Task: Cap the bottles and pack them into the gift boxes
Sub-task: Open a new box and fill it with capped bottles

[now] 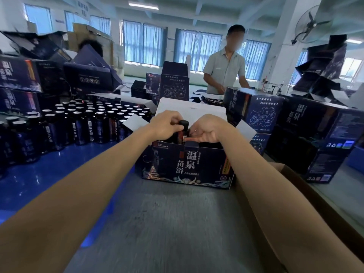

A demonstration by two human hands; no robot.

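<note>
An open dark-blue gift box [189,166] with white flaps stands in front of me on the grey table. Over its opening, my left hand [167,125] grips a black cap [183,124] that sits on top of a dark bottle [180,137] standing in the box. My right hand [206,129] curls around that bottle's neck just below the cap, its thumb lying across the bottle. More dark bottle tops show inside the box, mostly hidden by my hands.
Several uncapped dark bottles [82,123] stand in rows on the blue surface at left. Stacks of gift boxes [254,115] rise at left, right and behind. A person [224,69] works across the table. A brown carton edge [307,186] lies at right.
</note>
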